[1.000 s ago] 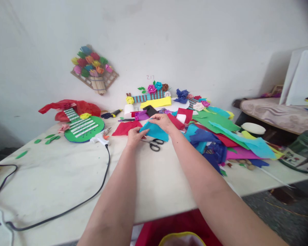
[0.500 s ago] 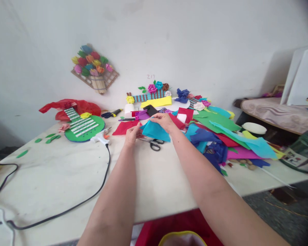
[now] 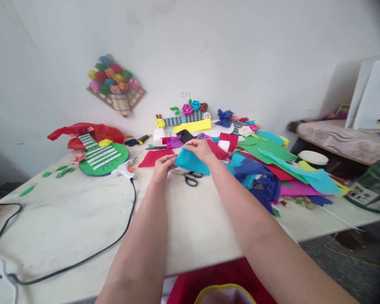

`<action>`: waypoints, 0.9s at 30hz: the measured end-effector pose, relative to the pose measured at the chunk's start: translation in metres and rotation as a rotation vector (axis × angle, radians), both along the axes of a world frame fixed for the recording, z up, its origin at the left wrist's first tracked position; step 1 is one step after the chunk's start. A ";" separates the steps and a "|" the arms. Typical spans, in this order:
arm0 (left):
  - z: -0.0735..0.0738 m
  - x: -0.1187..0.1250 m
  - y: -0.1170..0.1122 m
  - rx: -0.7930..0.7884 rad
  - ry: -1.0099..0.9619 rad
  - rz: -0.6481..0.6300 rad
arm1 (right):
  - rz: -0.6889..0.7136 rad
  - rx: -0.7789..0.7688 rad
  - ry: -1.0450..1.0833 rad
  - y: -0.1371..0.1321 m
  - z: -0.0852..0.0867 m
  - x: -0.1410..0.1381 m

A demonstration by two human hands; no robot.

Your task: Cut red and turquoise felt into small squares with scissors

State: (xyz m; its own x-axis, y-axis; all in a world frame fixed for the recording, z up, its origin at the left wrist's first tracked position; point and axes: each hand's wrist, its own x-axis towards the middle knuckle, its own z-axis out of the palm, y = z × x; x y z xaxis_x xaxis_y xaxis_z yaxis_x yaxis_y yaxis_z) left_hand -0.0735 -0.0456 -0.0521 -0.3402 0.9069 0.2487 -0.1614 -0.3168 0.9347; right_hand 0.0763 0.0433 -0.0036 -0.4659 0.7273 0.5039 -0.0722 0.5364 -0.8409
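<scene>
A light blue piece of crepe paper is held above the table between both hands. My left hand pinches its left corner. My right hand pinches its upper edge from the far side. Black-handled scissors lie on the table just under the paper. A red paper sheet lies flat behind my left hand.
A white glue gun with a black cord lies left. A green round craft and red plastic bag sit beyond it. A heap of coloured paper covers the right side. Paper flower crafts stand against the wall.
My left hand shifted slightly up and right along the blue paper's left corner, and the paper rose a little. My right hand stayed in place.
</scene>
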 end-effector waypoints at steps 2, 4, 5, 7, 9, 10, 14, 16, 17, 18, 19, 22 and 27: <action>0.000 0.000 -0.001 0.005 -0.029 -0.018 | -0.014 0.005 -0.001 0.000 0.000 0.000; 0.001 0.000 -0.001 0.012 -0.052 -0.025 | -0.025 0.005 0.005 0.000 0.001 -0.001; 0.001 0.000 -0.001 0.017 -0.062 -0.024 | -0.025 0.001 0.011 0.000 0.001 -0.001; 0.001 0.000 -0.002 0.029 -0.074 -0.013 | -0.025 -0.008 0.019 -0.001 0.002 -0.001; 0.001 0.001 -0.002 0.033 -0.070 -0.001 | -0.030 -0.012 0.021 -0.002 0.003 -0.001; 0.001 0.000 -0.003 0.026 -0.057 0.004 | -0.036 -0.009 0.018 -0.003 0.003 -0.001; 0.000 -0.002 -0.003 -0.007 0.060 0.045 | -0.052 0.018 0.021 -0.002 0.002 -0.003; 0.000 -0.003 -0.003 0.007 0.122 0.072 | -0.054 0.031 0.029 0.000 0.000 -0.005; 0.000 -0.003 -0.003 0.022 0.141 0.083 | -0.054 0.036 0.030 0.001 -0.001 -0.006; 0.001 -0.003 -0.003 0.036 0.152 0.089 | -0.054 0.041 0.032 0.002 -0.002 -0.007; 0.001 -0.003 -0.003 0.049 0.154 0.090 | -0.053 0.046 0.032 0.003 -0.003 -0.008; 0.003 -0.002 -0.004 0.046 0.128 0.066 | -0.055 0.061 0.039 0.006 -0.005 -0.011; 0.003 -0.002 -0.004 -0.002 0.131 0.078 | -0.101 0.125 0.024 0.009 -0.009 -0.013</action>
